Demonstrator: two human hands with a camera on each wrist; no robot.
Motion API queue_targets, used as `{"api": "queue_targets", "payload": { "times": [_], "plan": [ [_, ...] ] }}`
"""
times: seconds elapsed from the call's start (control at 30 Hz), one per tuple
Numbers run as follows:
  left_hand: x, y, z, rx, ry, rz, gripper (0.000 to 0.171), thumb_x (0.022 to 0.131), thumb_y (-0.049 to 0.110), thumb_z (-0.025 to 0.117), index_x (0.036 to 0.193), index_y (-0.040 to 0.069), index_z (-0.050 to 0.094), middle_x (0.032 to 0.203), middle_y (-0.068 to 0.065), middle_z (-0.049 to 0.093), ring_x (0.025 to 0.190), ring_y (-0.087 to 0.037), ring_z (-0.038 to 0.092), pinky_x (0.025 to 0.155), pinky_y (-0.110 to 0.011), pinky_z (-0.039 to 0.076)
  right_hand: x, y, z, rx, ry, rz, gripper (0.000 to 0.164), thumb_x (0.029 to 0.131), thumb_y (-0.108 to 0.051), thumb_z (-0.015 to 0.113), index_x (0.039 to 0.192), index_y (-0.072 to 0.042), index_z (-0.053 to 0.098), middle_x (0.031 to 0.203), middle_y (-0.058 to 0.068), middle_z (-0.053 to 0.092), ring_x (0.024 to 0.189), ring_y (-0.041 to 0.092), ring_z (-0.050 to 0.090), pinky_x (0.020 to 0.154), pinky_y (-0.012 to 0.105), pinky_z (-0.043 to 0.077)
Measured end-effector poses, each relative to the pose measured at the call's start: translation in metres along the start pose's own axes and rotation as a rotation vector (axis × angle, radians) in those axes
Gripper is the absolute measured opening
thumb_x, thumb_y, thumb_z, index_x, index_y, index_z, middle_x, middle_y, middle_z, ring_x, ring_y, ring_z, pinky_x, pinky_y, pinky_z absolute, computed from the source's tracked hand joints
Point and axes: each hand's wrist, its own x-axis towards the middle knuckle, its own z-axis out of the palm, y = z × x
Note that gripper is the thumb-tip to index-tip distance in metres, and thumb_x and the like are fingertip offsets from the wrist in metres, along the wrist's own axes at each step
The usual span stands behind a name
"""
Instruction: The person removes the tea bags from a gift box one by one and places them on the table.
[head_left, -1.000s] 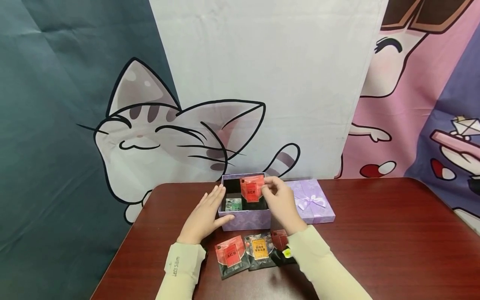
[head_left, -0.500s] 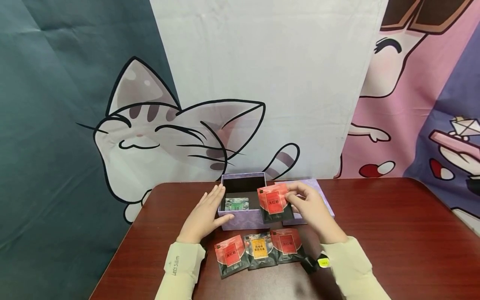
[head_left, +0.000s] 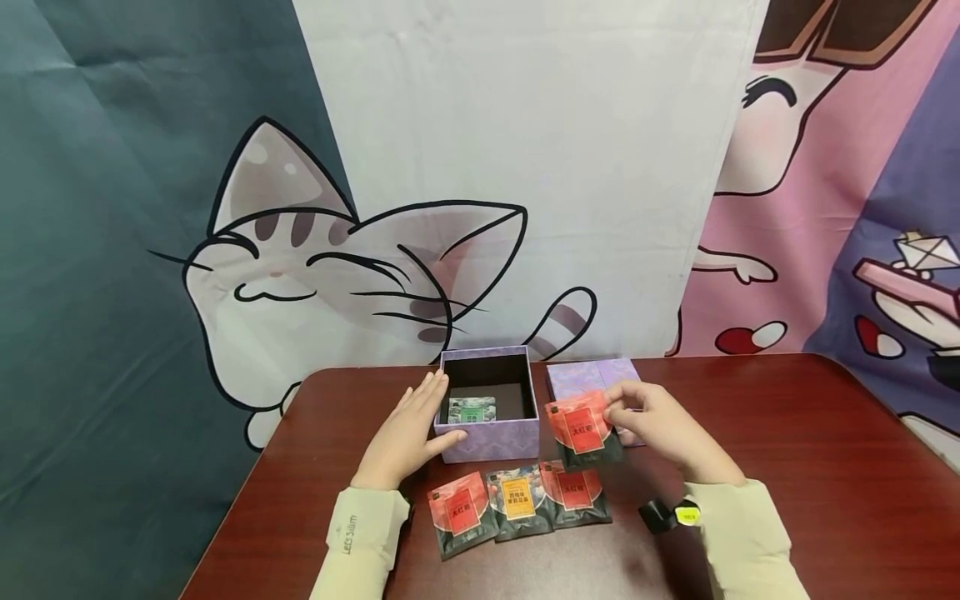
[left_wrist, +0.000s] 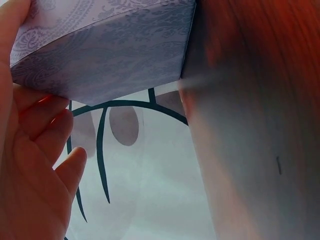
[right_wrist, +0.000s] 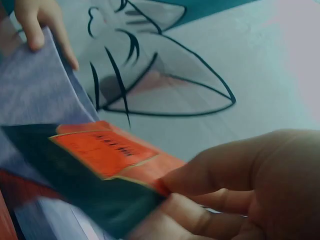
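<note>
My right hand pinches a red and black sachet by its right edge, held above the table just right of the box. The same sachet fills the middle of the right wrist view, thumb and finger on one corner. My left hand rests its straight fingers along the left side of the purple box, thumb at the front rim. In the left wrist view those fingers lie against the patterned box wall. Inside the open box, a green sachet sits at the front left.
Three sachets lie in a row before the box: a red one, a yellow-labelled one and another red one. The purple lid with its bow lies right of the box, partly covered. A printed cloth hangs behind the table.
The right hand has lifted the red sachet out of the box and carried it right and towards the person. The left hand stays on the box.
</note>
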Motion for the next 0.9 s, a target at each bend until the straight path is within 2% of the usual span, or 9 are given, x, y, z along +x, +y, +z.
{"api": "queue_targets", "payload": {
  "times": [0.4,0.7,0.9],
  "plan": [
    [-0.001,-0.001,0.001,-0.004,0.016,-0.002,0.094,0.092,0.058,0.067,0.159,0.005,0.030,0.166,-0.009,0.027,0.154,-0.023,0.020,0.124,-0.046,0.016,-0.009,0.018,-0.033,-0.049,-0.075,0.101,0.017,0.089,0.006,0.058,0.105,0.010,0.056,0.082,0.011,0.062,0.071,0.019,0.060,0.064,0.034,0.060],
    [-0.001,-0.001,0.001,0.006,0.028,0.006,0.093,0.092,0.058,0.067,0.158,0.003,0.032,0.165,-0.009,0.027,0.153,-0.025,0.022,0.124,-0.047,0.018,-0.010,0.030,-0.044,-0.105,-0.203,0.095,0.014,0.085,0.007,0.061,0.098,0.010,0.057,0.076,0.010,0.064,0.065,0.015,0.059,0.057,0.029,0.055],
    [-0.001,0.000,0.001,0.002,0.019,0.001,0.093,0.092,0.057,0.067,0.159,0.004,0.031,0.166,-0.009,0.027,0.154,-0.024,0.020,0.124,-0.047,0.017,-0.009,0.042,-0.046,-0.046,-0.224,0.183,0.016,0.085,0.006,0.061,0.100,0.009,0.057,0.077,0.009,0.062,0.065,0.017,0.060,0.059,0.032,0.060]
  ]
}}
